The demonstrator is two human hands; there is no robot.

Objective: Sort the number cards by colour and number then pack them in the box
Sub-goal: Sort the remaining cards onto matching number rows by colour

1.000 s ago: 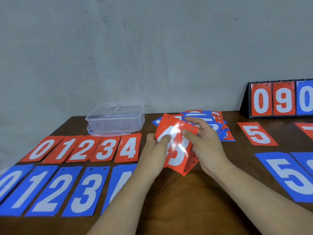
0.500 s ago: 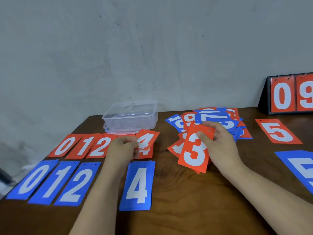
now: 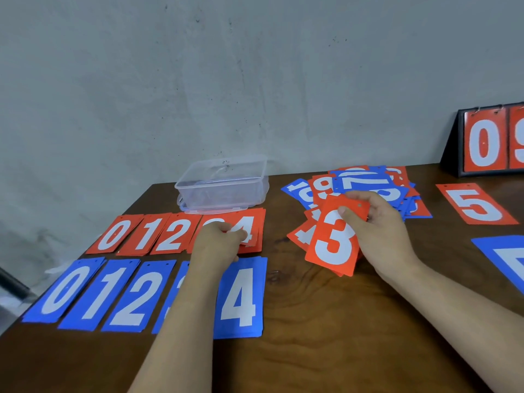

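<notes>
At the middle of the table (image 3: 312, 321), the right hand (image 3: 380, 225) holds the red 3 (image 3: 331, 245) up off the wood, tilted, face to the camera, with a few more red cards tucked behind it. The thumb (image 3: 347, 215) presses across the top of the digit and the fingers curl round the back. That's a firm clamp on the upper end, close to the punched hole.

Over on the left, the left hand (image 3: 217, 242) is down on the red 4 (image 3: 252, 222), the last pile in the red row, just in front of the box (image 3: 221, 194). Its fingers are curled in tight, pinching that card's near left corner by the look of it, though the knuckles hide the actual contact.

Now, these cards are thin, flat, light and glossy. I'd judge them stiff enough to hold their shape from one corner. They look slick against each other, though, so a loosely held stack will fan out or slide. Lying flat on wood they look awkward to lift, best taken by an overhanging edge or slid until a fingertip gets under. Thumb on the face and fingers behind, at a short end, looks the safe hold. They're hardly fragile, though a hard squeeze could crease one.

Behind the right hand sits the heap (image 3: 365, 182) of mixed red and blue, unsorted. What's inside the box is hard to read through the clear plastic.
</notes>
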